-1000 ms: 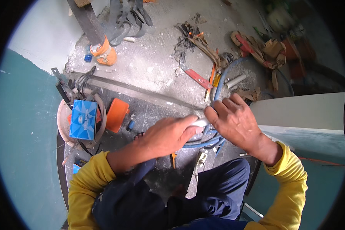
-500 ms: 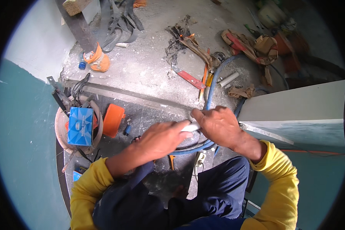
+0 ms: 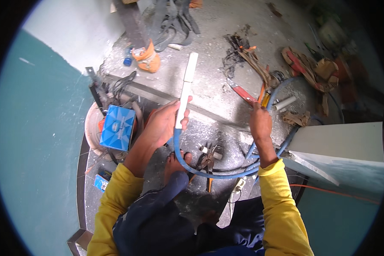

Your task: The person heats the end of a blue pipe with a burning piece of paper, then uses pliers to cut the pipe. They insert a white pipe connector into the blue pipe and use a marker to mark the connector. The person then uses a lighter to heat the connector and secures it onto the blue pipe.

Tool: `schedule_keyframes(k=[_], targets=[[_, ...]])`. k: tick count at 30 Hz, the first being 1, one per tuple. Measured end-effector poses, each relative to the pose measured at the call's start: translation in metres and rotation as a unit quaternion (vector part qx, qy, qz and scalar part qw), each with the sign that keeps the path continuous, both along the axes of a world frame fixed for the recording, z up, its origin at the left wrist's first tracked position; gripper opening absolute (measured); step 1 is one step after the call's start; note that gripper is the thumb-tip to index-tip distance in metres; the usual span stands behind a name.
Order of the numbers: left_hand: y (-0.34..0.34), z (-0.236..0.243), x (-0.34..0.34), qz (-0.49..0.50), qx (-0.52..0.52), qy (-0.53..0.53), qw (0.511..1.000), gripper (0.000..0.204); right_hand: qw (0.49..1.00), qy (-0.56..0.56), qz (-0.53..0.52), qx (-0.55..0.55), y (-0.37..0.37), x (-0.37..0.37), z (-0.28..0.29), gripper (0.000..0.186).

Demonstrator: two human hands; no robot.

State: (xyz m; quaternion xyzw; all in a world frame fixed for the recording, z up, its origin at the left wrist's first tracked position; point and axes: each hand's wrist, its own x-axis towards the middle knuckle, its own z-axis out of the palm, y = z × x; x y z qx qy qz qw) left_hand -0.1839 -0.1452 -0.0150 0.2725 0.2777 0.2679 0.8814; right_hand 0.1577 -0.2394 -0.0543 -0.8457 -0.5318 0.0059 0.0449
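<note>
My left hand point(image 3: 165, 123) is wrapped around a white plastic pipe point(image 3: 184, 96), which stands nearly upright with a wider sleeve at its top end. A blue flexible hose point(image 3: 217, 175) joins the pipe's lower end and curves away to the right. My right hand point(image 3: 261, 123) reaches down to the floor, fingers closed at the near ends of a red, flat, blade-like tool point(image 3: 243, 93) and a thin orange strip point(image 3: 261, 91). What it grips is hidden behind the hand. A yellow-handled tool point(image 3: 266, 99) lies beside those fingers.
Pliers point(image 3: 207, 161) and short white pipe pieces point(image 3: 216, 155) lie near my foot. At left, a bucket point(image 3: 92, 128) of tools carries a blue box point(image 3: 118, 127). A raised ledge point(image 3: 147, 92) crosses the floor. A wall end point(image 3: 337, 141) juts in at right.
My hands have moved apart. The left has raised the white pipe upright, with the blue hose at its end; the right has left the pipe and reached forward to the floor tools. The view has shifted.
</note>
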Motion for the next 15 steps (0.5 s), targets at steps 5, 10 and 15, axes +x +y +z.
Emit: schedule_keyframes(k=[5,10,15], targets=[[0.004,-0.015,-0.007,0.029,-0.036,-0.054,0.997,0.05,0.999,0.021,-0.027,-0.016,0.003,0.006,0.001,0.022],[0.006,-0.017,0.003,0.068,-0.03,-0.029,0.997,0.043,0.98,0.174,-0.041,0.089,-0.013,0.031,0.0,0.037],[0.006,-0.03,0.006,0.117,0.017,0.049,0.992,0.037,0.759,0.617,-0.188,0.085,-0.045,0.014,0.042,0.059]])
